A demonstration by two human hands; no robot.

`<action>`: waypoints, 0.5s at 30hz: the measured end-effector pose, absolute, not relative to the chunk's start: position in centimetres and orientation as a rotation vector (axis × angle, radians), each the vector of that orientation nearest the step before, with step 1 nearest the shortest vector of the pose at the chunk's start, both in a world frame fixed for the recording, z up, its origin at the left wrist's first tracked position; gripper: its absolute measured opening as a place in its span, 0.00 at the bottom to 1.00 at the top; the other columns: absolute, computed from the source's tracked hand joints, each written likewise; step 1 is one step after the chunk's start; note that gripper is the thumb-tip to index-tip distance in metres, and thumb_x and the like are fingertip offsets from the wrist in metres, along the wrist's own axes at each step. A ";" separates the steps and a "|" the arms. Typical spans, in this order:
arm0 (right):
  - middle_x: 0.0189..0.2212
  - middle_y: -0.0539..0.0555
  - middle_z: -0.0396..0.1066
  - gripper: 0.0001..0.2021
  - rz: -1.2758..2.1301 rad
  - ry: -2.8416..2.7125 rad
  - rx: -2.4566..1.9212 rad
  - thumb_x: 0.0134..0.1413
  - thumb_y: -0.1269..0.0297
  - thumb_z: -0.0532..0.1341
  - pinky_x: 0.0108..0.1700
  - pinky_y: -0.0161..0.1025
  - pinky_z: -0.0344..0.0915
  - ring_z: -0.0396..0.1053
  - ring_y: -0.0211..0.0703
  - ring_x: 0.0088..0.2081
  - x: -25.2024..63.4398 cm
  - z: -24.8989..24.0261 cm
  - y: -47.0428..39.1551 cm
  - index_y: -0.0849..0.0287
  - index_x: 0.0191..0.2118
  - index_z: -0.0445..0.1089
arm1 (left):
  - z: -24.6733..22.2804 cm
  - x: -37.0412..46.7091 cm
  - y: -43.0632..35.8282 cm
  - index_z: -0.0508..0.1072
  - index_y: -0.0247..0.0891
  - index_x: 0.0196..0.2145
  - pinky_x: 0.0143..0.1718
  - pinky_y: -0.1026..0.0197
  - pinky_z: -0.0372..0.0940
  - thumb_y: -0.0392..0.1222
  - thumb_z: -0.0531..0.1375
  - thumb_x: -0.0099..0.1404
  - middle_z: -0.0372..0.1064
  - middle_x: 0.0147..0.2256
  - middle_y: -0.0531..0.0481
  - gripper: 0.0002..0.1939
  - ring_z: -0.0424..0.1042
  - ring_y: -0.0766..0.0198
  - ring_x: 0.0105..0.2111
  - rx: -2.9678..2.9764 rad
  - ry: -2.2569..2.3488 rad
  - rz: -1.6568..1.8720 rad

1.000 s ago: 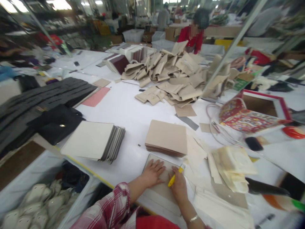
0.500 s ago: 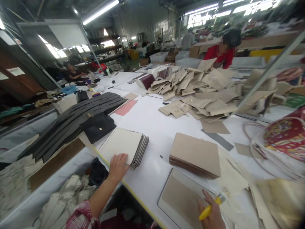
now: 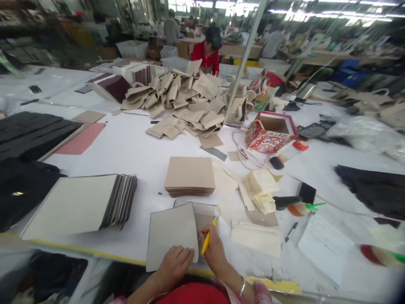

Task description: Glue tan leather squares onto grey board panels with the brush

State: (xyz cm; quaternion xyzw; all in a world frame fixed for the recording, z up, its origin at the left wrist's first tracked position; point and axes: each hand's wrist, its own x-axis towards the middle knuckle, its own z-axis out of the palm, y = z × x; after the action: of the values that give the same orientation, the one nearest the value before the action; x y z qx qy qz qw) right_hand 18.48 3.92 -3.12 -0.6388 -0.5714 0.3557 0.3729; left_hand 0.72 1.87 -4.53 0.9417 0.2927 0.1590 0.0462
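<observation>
My left hand [image 3: 177,262] grips the lower edge of a pale grey panel [image 3: 171,232] at the table's front edge. The panel partly covers a dark-edged panel with a brown face [image 3: 207,219]. My right hand [image 3: 212,247] is closed round a yellow-handled brush [image 3: 206,242], its bristles up by that lower panel's top right corner. Just behind is a stack of beige boards [image 3: 190,173]. A stack of pale, dark-edged panels [image 3: 79,202] stands to the left.
Beige bag pieces [image 3: 190,97] are heaped at the back, near a slanted metal pole [image 3: 245,59]. A red patterned box [image 3: 268,135], a folded cream cloth [image 3: 261,188] and a notebook [image 3: 325,245] lie to the right. A person in red [image 3: 205,55] is behind the heap.
The view has turned right. My left hand has left the left stack and now holds a pale panel over the lower one. My right hand still holds the brush, now more upright.
</observation>
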 end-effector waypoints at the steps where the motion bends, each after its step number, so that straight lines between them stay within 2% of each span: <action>1: 0.30 0.52 0.66 0.04 0.871 -1.471 -1.652 0.53 0.67 0.51 0.35 0.39 0.67 0.69 0.39 0.31 19.5 -3.7 3.7 0.57 0.36 0.55 | -5.3 1.6 1.8 0.65 0.35 0.44 0.29 0.58 0.58 0.33 0.45 0.65 0.65 0.32 0.45 0.14 0.62 0.62 0.29 2.888 0.857 0.439; 5: 0.31 0.52 0.66 0.11 0.747 -1.529 -1.678 0.52 0.65 0.54 0.40 0.41 0.67 0.69 0.41 0.36 21.9 -5.8 2.7 0.58 0.42 0.56 | -7.7 3.6 1.5 0.65 0.35 0.42 0.28 0.59 0.54 0.35 0.49 0.64 0.64 0.30 0.47 0.10 0.60 0.63 0.28 2.921 0.702 0.339; 8: 0.36 0.56 0.66 0.11 0.579 -1.606 -1.668 0.53 0.64 0.54 0.44 0.43 0.66 0.67 0.43 0.41 22.3 -7.2 2.1 0.59 0.43 0.57 | -8.7 5.2 1.7 0.65 0.36 0.41 0.29 0.59 0.54 0.37 0.50 0.64 0.63 0.31 0.47 0.09 0.59 0.62 0.30 2.919 0.636 0.311; 13: 0.37 0.59 0.67 0.12 0.426 -1.648 -1.690 0.54 0.64 0.53 0.43 0.43 0.66 0.68 0.44 0.41 23.8 -8.0 2.2 0.61 0.44 0.59 | -9.4 8.6 3.2 0.67 0.37 0.36 0.32 0.58 0.56 0.38 0.53 0.62 0.64 0.33 0.47 0.05 0.60 0.60 0.34 2.883 0.552 0.134; 15: 0.36 0.58 0.68 0.11 0.410 -1.644 -1.701 0.55 0.62 0.52 0.42 0.43 0.67 0.69 0.44 0.40 25.0 -7.4 2.4 0.61 0.42 0.60 | -9.2 9.2 3.8 0.67 0.38 0.37 0.32 0.59 0.57 0.41 0.53 0.62 0.65 0.34 0.47 0.07 0.62 0.60 0.35 2.856 0.565 0.106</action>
State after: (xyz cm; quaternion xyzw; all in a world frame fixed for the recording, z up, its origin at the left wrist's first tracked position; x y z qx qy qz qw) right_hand 25.04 2.44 -7.39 -0.6604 -0.6383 0.1592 0.3620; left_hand 9.23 3.77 -9.22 0.9740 0.1926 0.0362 0.1138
